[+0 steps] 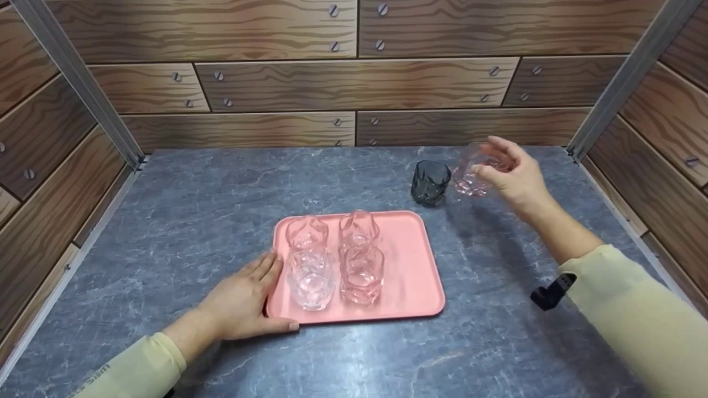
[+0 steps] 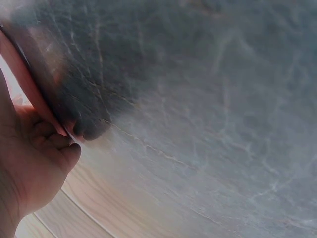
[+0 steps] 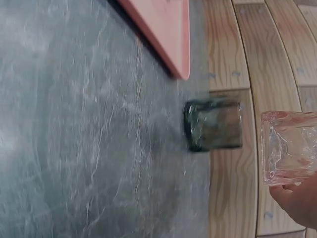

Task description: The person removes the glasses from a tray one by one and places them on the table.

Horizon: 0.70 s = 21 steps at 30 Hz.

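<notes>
My right hand [image 1: 517,177] holds a pink-tinted clear glass tumbler [image 1: 470,179] by its side, raised above the table at the back right. Just left of that tumbler stands a dark grey tumbler [image 1: 430,185], upright on the table; in the right wrist view the dark tumbler [image 3: 215,124] sits lower than the held one [image 3: 287,146]. My left hand [image 1: 240,296] rests against the left front corner of a pink tray [image 1: 412,265], with fingers along the left rim and thumb at the front edge. Several clear tumblers [image 1: 362,276] stand on the tray's left and middle part.
The grey marbled table [image 1: 210,193] is enclosed by wood-patterned walls [image 1: 354,83] at the back and sides. Metal posts [image 1: 99,105] stand at the back corners. A small black device [image 1: 553,292] is strapped at the right sleeve.
</notes>
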Tool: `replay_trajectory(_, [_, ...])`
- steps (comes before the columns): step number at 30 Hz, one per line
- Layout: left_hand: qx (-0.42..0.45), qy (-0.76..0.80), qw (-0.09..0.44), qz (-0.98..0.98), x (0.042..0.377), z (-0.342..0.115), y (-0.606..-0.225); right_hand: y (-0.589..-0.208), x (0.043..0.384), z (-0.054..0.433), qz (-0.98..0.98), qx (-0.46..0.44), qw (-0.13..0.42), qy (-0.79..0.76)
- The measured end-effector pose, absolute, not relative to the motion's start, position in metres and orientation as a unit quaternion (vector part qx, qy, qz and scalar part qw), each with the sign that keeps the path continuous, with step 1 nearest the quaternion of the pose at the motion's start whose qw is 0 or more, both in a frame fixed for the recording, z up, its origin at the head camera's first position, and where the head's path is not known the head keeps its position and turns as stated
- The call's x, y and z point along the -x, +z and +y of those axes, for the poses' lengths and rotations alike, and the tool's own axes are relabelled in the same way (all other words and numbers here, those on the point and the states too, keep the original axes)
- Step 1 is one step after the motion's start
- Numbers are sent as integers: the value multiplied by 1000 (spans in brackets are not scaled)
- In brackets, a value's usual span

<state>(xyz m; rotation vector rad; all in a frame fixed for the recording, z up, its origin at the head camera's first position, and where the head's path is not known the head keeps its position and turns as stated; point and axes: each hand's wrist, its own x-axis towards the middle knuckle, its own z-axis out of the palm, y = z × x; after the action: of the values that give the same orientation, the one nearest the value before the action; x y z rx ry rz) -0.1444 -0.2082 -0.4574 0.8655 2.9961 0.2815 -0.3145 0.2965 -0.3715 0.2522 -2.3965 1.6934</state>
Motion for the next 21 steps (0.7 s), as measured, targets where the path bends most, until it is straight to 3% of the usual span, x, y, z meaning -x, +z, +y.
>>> replay_trajectory(21, [-273,90,12,958,144,-208,-457,-414,345,324,-820,-59,81,564])
